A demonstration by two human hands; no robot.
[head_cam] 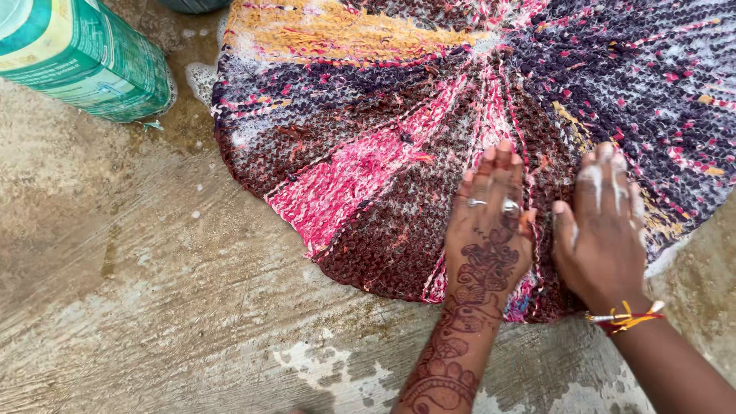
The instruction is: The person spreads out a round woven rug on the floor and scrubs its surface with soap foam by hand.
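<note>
Nearest, the wet, mottled concrete floor [153, 307] is being crossed by two forearms reaching away from the camera. The left hand [491, 230] (patterned with dark henna and ringed on two fingers) is being pressed flat, fingers extended and nothing grasped, on the near edge of the round woven rag mat in pink, maroon, purple and orange [368, 153]. Just beside it, the right hand [606, 230], streaked with white suds and banded at the wrist by a red and yellow thread bracelet [625, 316], is likewise being laid open on the mat. Farther off, the mat is being spread over the floor, soap foam clinging to it. At far left, a green plastic container [84, 57] is being left lying beside the mat.
</note>
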